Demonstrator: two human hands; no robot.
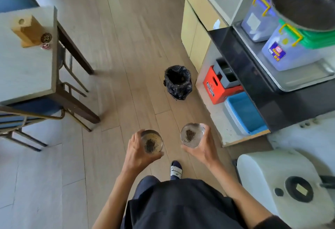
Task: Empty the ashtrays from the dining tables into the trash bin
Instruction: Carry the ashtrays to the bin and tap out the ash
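Note:
My left hand (137,152) holds a round glass ashtray (152,142) with a dark heap of ash in its middle. In my right hand (203,147) is a second clear glass ashtray (190,135), also level and holding ash. Both ashtrays are carried upright at waist height over the wooden floor. A small trash bin (178,82) lined with a black bag stands on the floor straight ahead, beyond both hands and slightly to the right, its mouth open.
A dining table (27,69) with a wooden holder (27,29) and blue chairs stands at left. On the right are a black counter (253,76) with plastic containers, a red crate (215,85), blue trays (244,114) and a white appliance (282,183). My foot (176,170) is on the floor.

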